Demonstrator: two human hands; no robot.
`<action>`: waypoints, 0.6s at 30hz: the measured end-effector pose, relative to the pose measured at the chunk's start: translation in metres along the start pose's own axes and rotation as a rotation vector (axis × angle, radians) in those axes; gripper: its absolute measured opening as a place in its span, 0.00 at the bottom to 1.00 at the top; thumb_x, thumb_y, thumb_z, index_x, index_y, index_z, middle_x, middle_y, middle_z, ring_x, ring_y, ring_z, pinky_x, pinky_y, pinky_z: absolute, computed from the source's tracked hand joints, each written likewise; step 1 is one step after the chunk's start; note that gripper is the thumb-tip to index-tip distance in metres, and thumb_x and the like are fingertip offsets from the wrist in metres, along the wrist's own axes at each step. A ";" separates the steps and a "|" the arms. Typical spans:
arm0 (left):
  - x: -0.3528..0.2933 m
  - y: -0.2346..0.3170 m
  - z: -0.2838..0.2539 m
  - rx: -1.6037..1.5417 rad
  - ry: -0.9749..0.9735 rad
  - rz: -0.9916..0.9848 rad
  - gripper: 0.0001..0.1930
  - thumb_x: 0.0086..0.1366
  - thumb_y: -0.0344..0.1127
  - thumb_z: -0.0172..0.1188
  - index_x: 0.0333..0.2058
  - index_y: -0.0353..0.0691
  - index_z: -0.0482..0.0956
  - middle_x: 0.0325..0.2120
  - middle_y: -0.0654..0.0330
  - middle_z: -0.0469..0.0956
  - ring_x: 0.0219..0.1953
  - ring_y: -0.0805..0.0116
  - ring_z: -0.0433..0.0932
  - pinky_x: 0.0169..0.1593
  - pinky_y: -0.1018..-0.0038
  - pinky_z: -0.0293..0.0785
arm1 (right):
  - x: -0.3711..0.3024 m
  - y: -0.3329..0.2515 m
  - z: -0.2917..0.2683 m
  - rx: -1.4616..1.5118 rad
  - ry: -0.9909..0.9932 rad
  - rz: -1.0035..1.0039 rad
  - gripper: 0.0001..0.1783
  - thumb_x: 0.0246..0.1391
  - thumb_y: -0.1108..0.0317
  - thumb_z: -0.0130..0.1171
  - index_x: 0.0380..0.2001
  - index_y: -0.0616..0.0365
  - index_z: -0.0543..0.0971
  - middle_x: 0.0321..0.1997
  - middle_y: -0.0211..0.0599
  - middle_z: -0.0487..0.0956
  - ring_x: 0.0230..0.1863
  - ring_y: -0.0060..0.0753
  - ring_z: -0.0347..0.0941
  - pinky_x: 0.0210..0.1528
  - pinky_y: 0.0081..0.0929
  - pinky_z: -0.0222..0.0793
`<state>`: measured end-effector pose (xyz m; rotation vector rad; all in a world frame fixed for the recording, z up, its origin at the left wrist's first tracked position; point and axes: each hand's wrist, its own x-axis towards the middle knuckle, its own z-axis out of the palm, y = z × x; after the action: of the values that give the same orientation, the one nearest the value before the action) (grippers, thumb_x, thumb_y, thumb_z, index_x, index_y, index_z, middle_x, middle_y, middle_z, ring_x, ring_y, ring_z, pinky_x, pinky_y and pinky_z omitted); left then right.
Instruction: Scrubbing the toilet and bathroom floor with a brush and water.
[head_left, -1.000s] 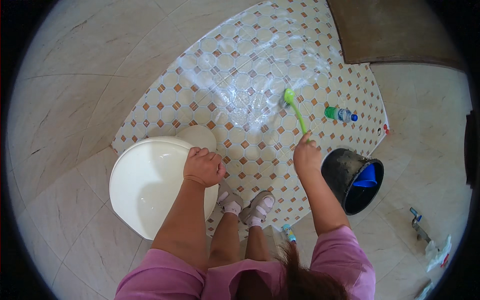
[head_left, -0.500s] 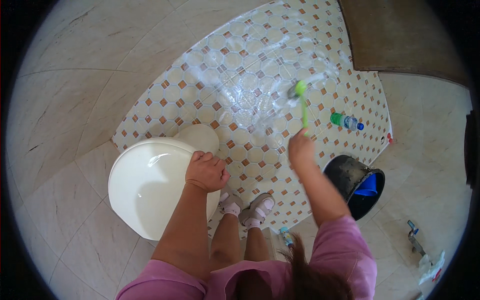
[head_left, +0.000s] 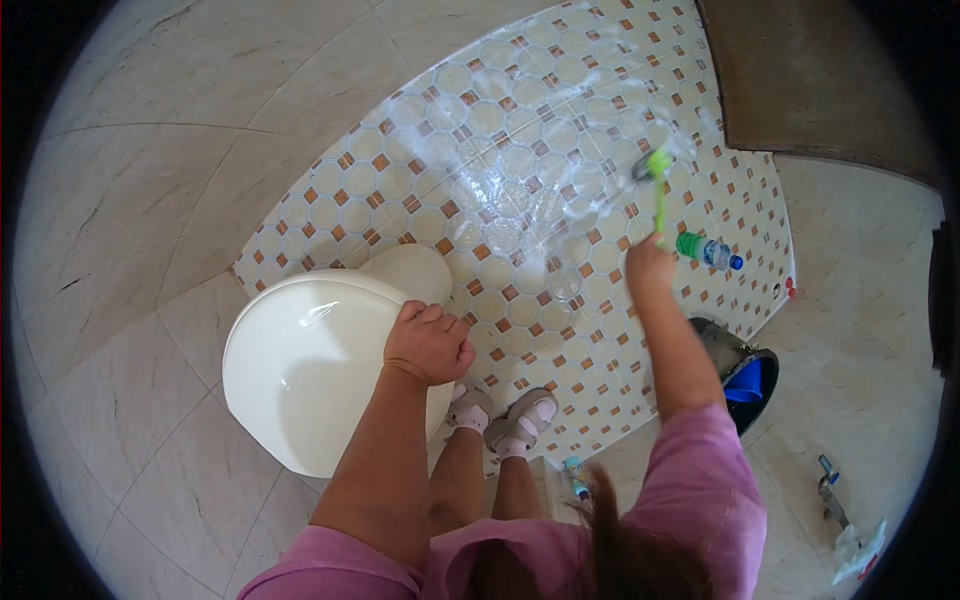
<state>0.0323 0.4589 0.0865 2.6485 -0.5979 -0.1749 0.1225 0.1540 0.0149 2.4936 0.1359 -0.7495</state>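
My right hand (head_left: 651, 268) is closed round the green handle of a scrub brush (head_left: 654, 168). The brush's round head rests on the patterned tile floor (head_left: 560, 250), at the right side of a patch of white suds (head_left: 500, 190). At the left, my left hand (head_left: 430, 342) is curled in a fist over the right edge of the white toilet (head_left: 300, 370), whose lid is down. Whether the fingers grip the rim is hidden. A plastic bottle (head_left: 709, 251) with a blue cap and green label lies just right of my right hand.
A black bucket (head_left: 722, 345) with a blue dipper (head_left: 746, 382) inside stands behind my right forearm. A brown door (head_left: 820, 75) reaches in at the upper right. A tap (head_left: 829, 490) with a blue handle is on the right wall. A small blue bottle (head_left: 576, 478) stands near my feet.
My right hand has moved the brush to the right across the suds. The whole view has shifted slightly. My left hand stays at the toilet's edge.
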 end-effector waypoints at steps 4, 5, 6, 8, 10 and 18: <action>0.010 0.003 0.010 -0.020 -0.007 0.018 0.03 0.36 0.36 0.52 0.11 0.47 0.69 0.13 0.68 0.69 0.22 0.71 0.67 0.35 0.72 0.60 | 0.059 0.033 0.007 0.111 -0.021 0.230 0.20 0.43 0.71 0.45 0.41 0.74 0.66 0.28 0.40 0.76 0.22 0.27 0.73 0.19 0.23 0.67; 0.006 0.003 0.006 -0.015 -0.018 0.012 0.03 0.36 0.36 0.52 0.11 0.47 0.69 0.13 0.68 0.69 0.22 0.71 0.67 0.35 0.72 0.60 | 0.054 0.023 -0.003 0.110 -0.032 0.178 0.20 0.44 0.71 0.45 0.40 0.73 0.67 0.29 0.41 0.76 0.21 0.26 0.73 0.19 0.23 0.66; 0.003 0.003 0.003 -0.010 -0.009 0.008 0.03 0.36 0.36 0.52 0.11 0.47 0.69 0.13 0.68 0.69 0.22 0.71 0.67 0.34 0.72 0.60 | 0.026 -0.002 0.003 0.060 0.027 0.018 0.20 0.44 0.70 0.45 0.40 0.73 0.67 0.31 0.45 0.75 0.22 0.28 0.73 0.20 0.25 0.67; 0.007 0.000 0.002 0.004 0.025 0.009 0.03 0.36 0.35 0.52 0.11 0.47 0.68 0.13 0.68 0.69 0.22 0.71 0.67 0.34 0.72 0.60 | -0.028 -0.051 0.022 0.466 -0.017 0.195 0.26 0.45 0.69 0.44 0.46 0.77 0.57 0.33 0.51 0.73 0.23 0.31 0.73 0.21 0.30 0.67; -0.005 -0.006 -0.006 0.051 -0.014 -0.009 0.03 0.36 0.35 0.52 0.11 0.47 0.68 0.12 0.68 0.69 0.22 0.72 0.67 0.34 0.72 0.60 | -0.079 -0.084 0.000 0.156 -0.121 -0.026 0.24 0.47 0.69 0.40 0.46 0.76 0.57 0.25 0.40 0.75 0.20 0.29 0.72 0.17 0.27 0.66; 0.014 0.000 0.011 -0.002 0.008 0.032 0.03 0.36 0.35 0.53 0.11 0.47 0.68 0.12 0.68 0.68 0.22 0.72 0.67 0.34 0.73 0.60 | 0.075 0.009 -0.028 0.082 -0.062 0.181 0.24 0.47 0.68 0.44 0.45 0.75 0.60 0.30 0.35 0.76 0.25 0.23 0.74 0.18 0.21 0.66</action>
<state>0.0422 0.4486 0.0765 2.6350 -0.6370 -0.1557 0.2015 0.1572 -0.0016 2.5147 -0.1437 -0.7694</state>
